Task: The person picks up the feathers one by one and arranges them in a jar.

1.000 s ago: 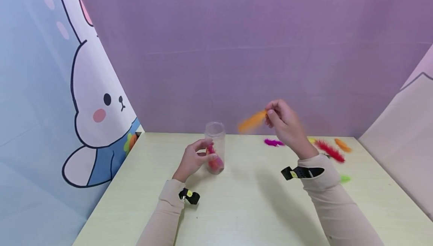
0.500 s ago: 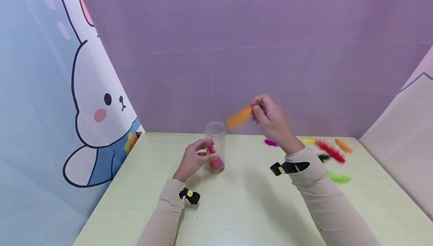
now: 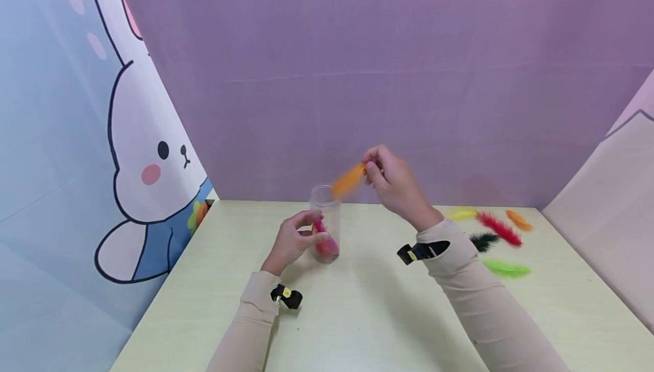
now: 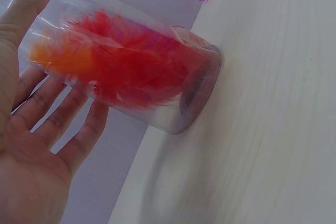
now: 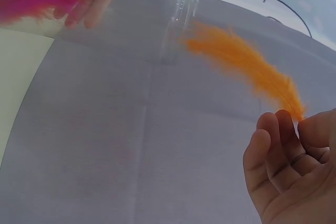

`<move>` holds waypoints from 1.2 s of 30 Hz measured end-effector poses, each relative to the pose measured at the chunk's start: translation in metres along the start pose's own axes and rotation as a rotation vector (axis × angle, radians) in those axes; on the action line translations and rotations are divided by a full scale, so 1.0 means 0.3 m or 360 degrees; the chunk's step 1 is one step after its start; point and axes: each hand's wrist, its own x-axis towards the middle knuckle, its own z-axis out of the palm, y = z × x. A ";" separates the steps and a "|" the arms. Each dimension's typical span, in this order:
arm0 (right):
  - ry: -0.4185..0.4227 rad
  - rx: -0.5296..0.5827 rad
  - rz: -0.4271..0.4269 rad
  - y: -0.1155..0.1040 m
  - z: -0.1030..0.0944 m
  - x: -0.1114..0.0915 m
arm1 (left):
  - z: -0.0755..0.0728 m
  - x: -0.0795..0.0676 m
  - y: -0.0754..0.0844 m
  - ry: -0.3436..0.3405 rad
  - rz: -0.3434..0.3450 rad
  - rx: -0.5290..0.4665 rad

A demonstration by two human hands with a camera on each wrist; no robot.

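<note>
Behind everything, purple cloth backdrop (image 3: 398, 76): filling the rear, creased sideways across the middle.
Blue rabbit-print sheet (image 3: 46, 162): slanting along the left side.
Pale wood-grain tabletop (image 3: 347, 326): spreading forward from the backdrop.
Beige sleeves (image 3: 495, 309): reaching in from the near side, strapped in black at the wrists.
Clear cylindrical jar (image 3: 333, 216): standing upright on the tabletop, toward the rear, mouth upward.
Right hand (image 3: 394, 187): raised above the tabletop, to the right of the jar's mouth; grip pinching the held orange feather (image 3: 347, 182) by the quill end, between thumb and fingertips.
Left hand (image 3: 292, 240): set against the jar's left side; grip curved round the wall, thumb and fingers on opposite sides.
Feather bundle (image 4: 126, 61): packed into the jar's lower part; red, orange and magenta.
Held orange feather: sloping down leftward from the right grip, free end at the jar's rim; whether inside or just outside, impossible to tell.
Loose red feather (image 3: 499, 229): lying on the tabletop, far right.
Lime-green feather (image 3: 507, 268): lying nearest the sleeve.
Dark green feather (image 3: 483, 241): lying between red and lime-green.
Yellow feather (image 3: 462, 213): lying left of the red.
Loose orange feather (image 3: 519, 220): lying rightmost.
</note>
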 end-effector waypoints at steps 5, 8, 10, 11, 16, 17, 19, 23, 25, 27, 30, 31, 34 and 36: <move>-0.0038 -0.0049 0.0006 0.005 0.024 0.010 | -0.002 -0.003 0.000 0.0003 -0.0016 0.0001; -0.0059 -0.0069 -0.0009 0.008 0.036 0.014 | -0.004 -0.002 -0.002 0.0002 -0.0019 -0.0002; -0.0082 -0.0090 -0.0016 0.010 0.045 0.017 | -0.004 -0.002 -0.001 0.0001 -0.0019 -0.0004; -0.0093 -0.0105 -0.0018 0.010 0.049 0.018 | -0.004 -0.002 -0.001 0.0001 -0.0020 -0.0003; -0.0145 -0.0159 -0.0018 0.008 0.071 0.021 | -0.004 -0.004 0.000 0.0007 -0.0026 0.0007; -0.0153 -0.0169 -0.0019 0.007 0.075 0.021 | -0.004 -0.004 0.000 0.0010 -0.0027 0.0008; -0.0160 -0.0186 -0.0024 0.009 0.082 0.023 | -0.003 -0.004 0.001 0.0014 -0.0025 0.0009; -0.0161 -0.0225 -0.0029 0.017 0.097 0.026 | -0.001 -0.005 0.005 0.0011 -0.0019 0.0006; -0.0162 -0.0252 -0.0042 0.020 0.105 0.026 | -0.002 -0.006 0.008 0.0003 -0.0007 -0.0003; -0.0168 -0.0276 -0.0058 0.023 0.114 0.025 | -0.005 -0.007 0.010 -0.0007 0.0012 -0.0015; -0.0170 -0.0309 -0.0086 0.028 0.126 0.024 | -0.007 -0.009 0.011 -0.0016 0.0032 -0.0030; -0.0172 -0.0315 -0.0091 0.031 0.131 0.025 | -0.008 -0.009 0.012 -0.0015 0.0033 -0.0031; -0.0177 -0.0335 -0.0099 0.039 0.143 0.025 | -0.009 -0.010 0.010 -0.0011 0.0036 -0.0036; -0.0179 -0.0345 -0.0099 0.042 0.149 0.025 | -0.009 -0.008 0.010 -0.0009 0.0036 -0.0035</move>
